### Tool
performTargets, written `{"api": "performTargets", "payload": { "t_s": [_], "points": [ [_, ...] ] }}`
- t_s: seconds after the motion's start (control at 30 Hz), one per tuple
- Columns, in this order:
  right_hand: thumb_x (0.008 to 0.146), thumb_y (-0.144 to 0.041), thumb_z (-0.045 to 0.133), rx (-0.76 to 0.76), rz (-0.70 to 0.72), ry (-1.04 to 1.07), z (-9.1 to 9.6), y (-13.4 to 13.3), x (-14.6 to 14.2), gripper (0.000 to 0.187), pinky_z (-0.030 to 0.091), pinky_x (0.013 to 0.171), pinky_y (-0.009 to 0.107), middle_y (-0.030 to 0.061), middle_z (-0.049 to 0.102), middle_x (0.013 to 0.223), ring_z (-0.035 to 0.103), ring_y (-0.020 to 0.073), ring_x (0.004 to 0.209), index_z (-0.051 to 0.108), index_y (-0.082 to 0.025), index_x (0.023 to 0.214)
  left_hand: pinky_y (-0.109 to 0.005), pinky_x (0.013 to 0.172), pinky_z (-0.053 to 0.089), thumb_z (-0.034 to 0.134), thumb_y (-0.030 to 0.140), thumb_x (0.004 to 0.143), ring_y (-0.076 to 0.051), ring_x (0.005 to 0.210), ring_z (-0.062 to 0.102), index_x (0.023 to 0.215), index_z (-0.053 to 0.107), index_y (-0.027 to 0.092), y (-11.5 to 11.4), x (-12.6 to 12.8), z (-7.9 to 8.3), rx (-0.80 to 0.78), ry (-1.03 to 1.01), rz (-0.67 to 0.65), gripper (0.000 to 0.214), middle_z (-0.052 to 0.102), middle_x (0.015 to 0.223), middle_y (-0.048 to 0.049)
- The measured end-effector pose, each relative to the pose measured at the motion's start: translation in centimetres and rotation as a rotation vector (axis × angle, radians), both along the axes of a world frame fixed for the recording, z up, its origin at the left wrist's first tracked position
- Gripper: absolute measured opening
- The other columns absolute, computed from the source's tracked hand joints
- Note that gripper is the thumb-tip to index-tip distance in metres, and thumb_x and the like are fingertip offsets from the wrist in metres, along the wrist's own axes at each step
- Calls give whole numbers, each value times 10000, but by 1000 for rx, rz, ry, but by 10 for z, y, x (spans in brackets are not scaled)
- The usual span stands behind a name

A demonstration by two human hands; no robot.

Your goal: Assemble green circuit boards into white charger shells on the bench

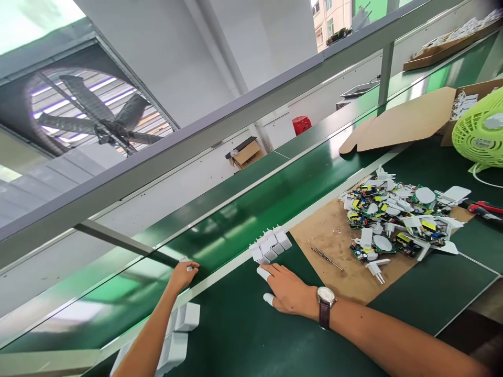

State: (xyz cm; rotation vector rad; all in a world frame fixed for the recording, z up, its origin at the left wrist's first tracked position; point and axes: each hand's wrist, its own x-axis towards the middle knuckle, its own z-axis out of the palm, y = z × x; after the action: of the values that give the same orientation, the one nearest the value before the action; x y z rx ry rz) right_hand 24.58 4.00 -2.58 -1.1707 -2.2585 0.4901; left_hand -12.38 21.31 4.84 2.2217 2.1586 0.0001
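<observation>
My left hand [183, 274] reaches out to the edge of the green conveyor belt [243, 209], fingers curled on a small white piece I cannot name. My right hand [288, 290], with a wristwatch and white finger cots, lies flat on the green bench, fingertips touching a row of white charger housings [271, 245]. More white charger housings [178, 335] lie under my left forearm. A pile of circuit boards and white plastic parts [401, 220] sits on a brown cardboard sheet [334, 241] to the right, with tweezers [324, 256] beside it.
A green desk fan [479, 133] stands at the right next to an open cardboard box [408, 120]. Red-handled pliers [485, 208] lie by the pile. A large wall fan [94, 118] turns at upper left. A grey metal rail [236, 120] crosses above the belt.
</observation>
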Motion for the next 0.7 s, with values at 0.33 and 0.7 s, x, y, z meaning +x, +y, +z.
{"api": "performTargets", "payload": {
  "t_s": [0.33,0.7],
  "points": [
    [935,-127,497,327,-175,354,22,14,19,418,496,1068,502,189,569,1307,550,305,1234,525,-134,1352,-353,825,563,549,537,911,-250,963,699,991,759,280,-114,123,16,-221,-308,-466,341,699,1189,-78],
    [745,-43,475,124,-547,544,5,53,47,583,424,1162,505,175,493,1335,486,287,1303,481,-119,1323,-415,853,537,571,592,898,-308,977,681,1235,695,221,-127,161,12,72,-285,-335,516,734,1146,-111]
  ]
}}
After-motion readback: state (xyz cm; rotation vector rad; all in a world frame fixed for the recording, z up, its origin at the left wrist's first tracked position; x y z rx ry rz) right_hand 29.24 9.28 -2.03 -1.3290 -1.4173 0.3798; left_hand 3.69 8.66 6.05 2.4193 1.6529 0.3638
